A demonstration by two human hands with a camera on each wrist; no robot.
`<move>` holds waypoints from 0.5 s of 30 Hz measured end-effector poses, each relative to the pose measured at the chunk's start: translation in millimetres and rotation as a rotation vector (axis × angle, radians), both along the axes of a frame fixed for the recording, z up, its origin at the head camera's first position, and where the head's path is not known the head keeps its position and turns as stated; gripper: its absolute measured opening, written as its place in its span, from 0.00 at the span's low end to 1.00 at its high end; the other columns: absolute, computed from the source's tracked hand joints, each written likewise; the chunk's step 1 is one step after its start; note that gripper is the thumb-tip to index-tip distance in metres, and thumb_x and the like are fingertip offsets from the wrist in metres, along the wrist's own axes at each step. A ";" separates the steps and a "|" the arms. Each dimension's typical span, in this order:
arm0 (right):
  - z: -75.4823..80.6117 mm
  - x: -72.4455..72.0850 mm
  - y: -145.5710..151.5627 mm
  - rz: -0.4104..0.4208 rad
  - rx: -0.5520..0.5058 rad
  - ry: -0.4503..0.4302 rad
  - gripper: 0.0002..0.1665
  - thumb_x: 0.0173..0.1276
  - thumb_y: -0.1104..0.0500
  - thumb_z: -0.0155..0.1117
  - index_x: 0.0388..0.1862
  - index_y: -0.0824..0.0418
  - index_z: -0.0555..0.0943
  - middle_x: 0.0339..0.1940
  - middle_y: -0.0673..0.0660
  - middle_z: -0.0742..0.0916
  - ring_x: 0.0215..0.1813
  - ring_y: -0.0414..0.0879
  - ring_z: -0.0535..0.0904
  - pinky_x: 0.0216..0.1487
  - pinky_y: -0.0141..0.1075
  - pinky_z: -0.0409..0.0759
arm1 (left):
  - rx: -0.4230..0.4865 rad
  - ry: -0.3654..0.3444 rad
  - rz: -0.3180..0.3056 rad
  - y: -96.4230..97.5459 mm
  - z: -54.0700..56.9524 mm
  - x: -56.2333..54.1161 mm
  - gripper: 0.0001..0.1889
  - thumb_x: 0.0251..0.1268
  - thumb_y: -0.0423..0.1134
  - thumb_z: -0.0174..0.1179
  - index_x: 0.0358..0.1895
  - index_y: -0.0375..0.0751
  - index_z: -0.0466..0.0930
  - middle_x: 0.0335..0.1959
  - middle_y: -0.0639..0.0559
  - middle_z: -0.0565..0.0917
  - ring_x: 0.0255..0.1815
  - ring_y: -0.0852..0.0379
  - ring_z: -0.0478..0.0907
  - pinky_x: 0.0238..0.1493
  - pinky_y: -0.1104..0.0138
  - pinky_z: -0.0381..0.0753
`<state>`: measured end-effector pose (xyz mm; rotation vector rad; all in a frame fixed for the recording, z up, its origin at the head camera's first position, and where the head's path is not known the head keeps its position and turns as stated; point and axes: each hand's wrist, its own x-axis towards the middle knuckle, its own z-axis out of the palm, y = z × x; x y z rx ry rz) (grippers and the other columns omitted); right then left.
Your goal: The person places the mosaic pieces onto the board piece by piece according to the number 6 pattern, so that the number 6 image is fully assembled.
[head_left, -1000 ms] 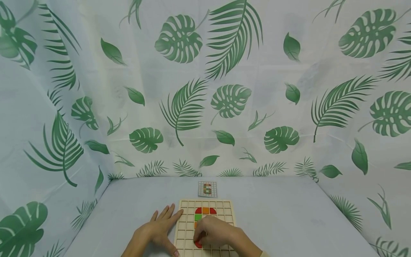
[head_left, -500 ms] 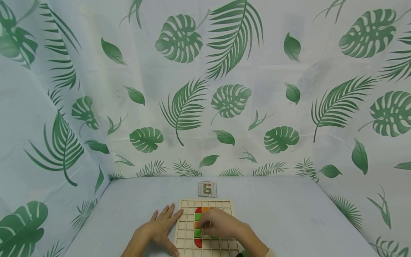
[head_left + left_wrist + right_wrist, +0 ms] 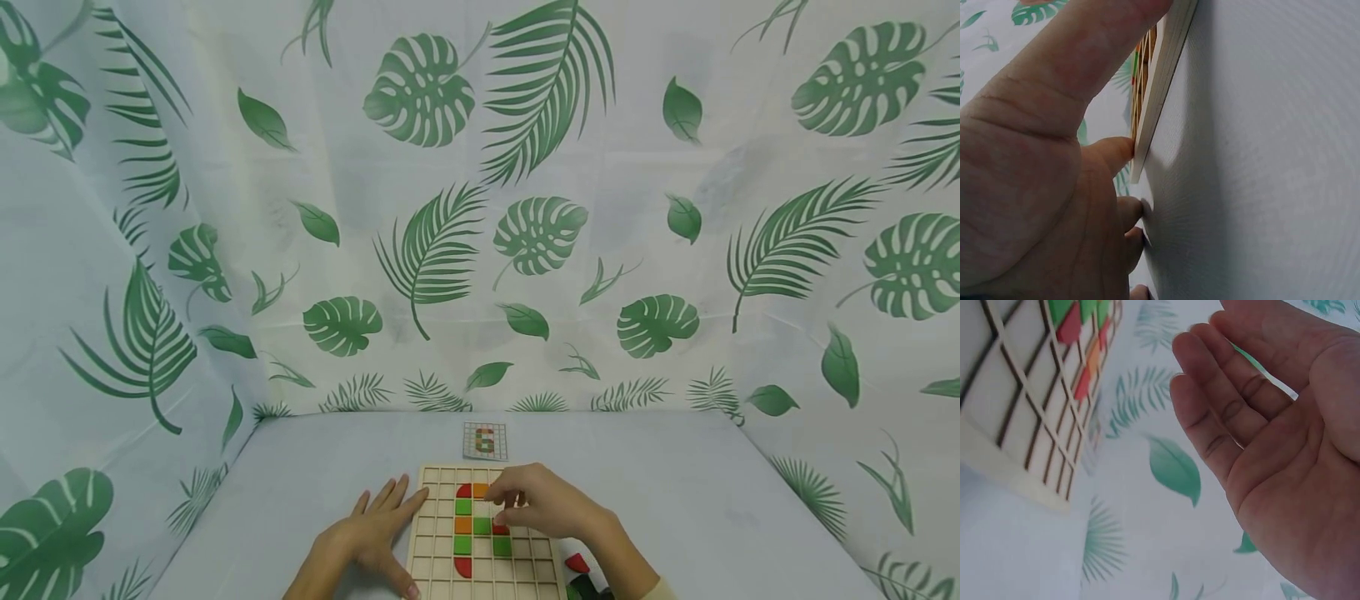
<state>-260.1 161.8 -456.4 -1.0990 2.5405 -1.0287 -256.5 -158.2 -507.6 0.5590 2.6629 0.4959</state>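
My left hand (image 3: 375,533) lies with spread, straight fingers at the left side of a wooden grid board (image 3: 442,504). Its index finger and thumb touch the board's edge; the board's side (image 3: 1166,69) shows in the left wrist view. Over the board's right half hovers my right hand (image 3: 551,502), fingers loosely bent; the right wrist view shows nothing in the palm (image 3: 1285,462). Coloured tiles sit in the grid: a red rounded tile (image 3: 463,567) at lower left, a green tile (image 3: 462,545) above it, an orange tile (image 3: 463,526), and several others. My right fingers hide some upper right cells.
Behind the board lies a small card (image 3: 484,442) with a gridded, coloured figure 6. A loose red tile (image 3: 577,562) and dark and green pieces (image 3: 583,588) lie right of the board, partly behind my right forearm. A leaf-print cloth (image 3: 480,250) hangs at the back.
My right hand has moved from the lower left tiles up and to the right, uncovering tiles in the middle and loose pieces beside the board. My left hand has stayed still.
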 end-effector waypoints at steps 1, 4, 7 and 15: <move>0.8 -0.4 3.0 -0.008 -0.006 -0.005 0.12 0.70 0.60 0.72 0.52 0.53 0.89 0.45 0.49 0.90 0.42 0.32 0.82 0.45 0.29 0.85 | 0.001 0.000 0.000 0.1 0.1 0.1 0.74 0.26 0.70 0.84 0.85 0.56 0.53 0.87 0.38 0.47 0.87 0.34 0.41 0.81 0.31 0.39; 3.1 -1.3 11.4 -0.024 -0.010 -0.009 0.13 0.70 0.57 0.73 0.53 0.52 0.88 0.44 0.47 0.90 0.43 0.32 0.82 0.45 0.30 0.85 | -0.002 -0.001 0.004 0.0 0.2 0.1 0.74 0.26 0.70 0.84 0.85 0.56 0.53 0.87 0.38 0.47 0.87 0.34 0.41 0.81 0.31 0.39; 5.3 -1.8 18.6 -0.040 -0.001 -0.014 0.13 0.71 0.55 0.73 0.53 0.51 0.88 0.44 0.46 0.90 0.43 0.33 0.82 0.45 0.31 0.85 | -0.006 -0.005 0.003 -0.2 0.0 -0.1 0.74 0.27 0.70 0.84 0.85 0.56 0.53 0.87 0.38 0.47 0.87 0.35 0.41 0.81 0.31 0.39; 4.5 -1.8 40.2 -0.067 0.012 -0.048 0.14 0.70 0.54 0.74 0.53 0.52 0.88 0.43 0.48 0.89 0.42 0.35 0.83 0.44 0.31 0.85 | 0.009 -0.004 -0.011 -0.1 1.8 1.1 0.74 0.27 0.70 0.84 0.85 0.54 0.52 0.87 0.37 0.45 0.87 0.34 0.40 0.81 0.31 0.38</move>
